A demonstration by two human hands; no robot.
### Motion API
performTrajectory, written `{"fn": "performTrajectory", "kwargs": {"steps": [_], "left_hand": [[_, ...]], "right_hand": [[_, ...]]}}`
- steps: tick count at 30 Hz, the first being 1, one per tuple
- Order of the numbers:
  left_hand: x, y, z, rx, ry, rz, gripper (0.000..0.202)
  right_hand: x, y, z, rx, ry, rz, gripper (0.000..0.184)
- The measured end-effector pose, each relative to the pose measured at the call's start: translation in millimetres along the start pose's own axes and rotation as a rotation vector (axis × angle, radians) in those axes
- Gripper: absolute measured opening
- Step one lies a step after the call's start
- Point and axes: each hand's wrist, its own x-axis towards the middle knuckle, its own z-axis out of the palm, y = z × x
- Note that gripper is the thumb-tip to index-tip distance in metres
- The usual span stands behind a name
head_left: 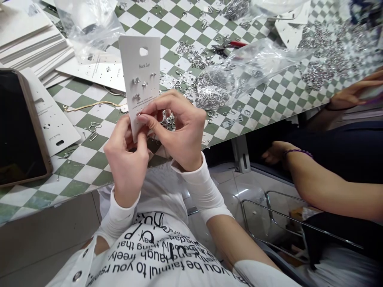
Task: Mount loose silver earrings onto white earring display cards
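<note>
A white earring card (pixel 143 63) stands upright over the table's near edge, with several small silver earrings fixed through it. My left hand (pixel 125 155) pinches the card's lower end between thumb and fingers. At the card's lower front, my right hand (pixel 179 123) has thumb and forefinger pressed together; whatever lies between them is too small to make out. Just behind the right fingers lies a small heap of silver pieces (pixel 168 120). To the left of the card, a gold chain (pixel 95 105) stretches across the table.
The checkered table (pixel 167 24) bears a stack of white cards (pixel 30 40), a phone (pixel 22 127), a plastic bag of silver pins (pixel 212 91), red-handled pliers (pixel 236 44) and scattered findings (pixel 321 56). At the right, another person's arm (pixel 326 179) rests below the table edge.
</note>
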Motion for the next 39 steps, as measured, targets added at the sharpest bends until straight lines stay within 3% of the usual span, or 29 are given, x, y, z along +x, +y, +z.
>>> {"fn": "performTrajectory", "kwargs": {"steps": [6,11,21,33,39], "left_hand": [[-0.5,-0.7,0.8,0.011,-0.011,0.006,0.009],[-1.3,1.6,0.5,0.039,-0.024,0.003,0.024],[-2.9,1.5,-0.4,0.075,-0.047,-0.009,0.025],[-2.4,0.8,0.3,0.02,-0.055,-0.018,0.024],[-2.8,4.2,-1.3,-0.016,-0.088,-0.046,0.037]], "right_hand": [[2.4,1.6,0.5,0.011,-0.03,-0.034,0.009],[-3.0,5.7,5.8,0.026,0.031,0.059,0.008],[-2.8,-3.1,11.1,-0.01,0.097,0.12,0.01],[-12.4,-3.6,10.2,-0.148,0.15,-0.11,0.01],[-7.7,-5.9,7.6,0.038,0.13,0.075,0.011]]}}
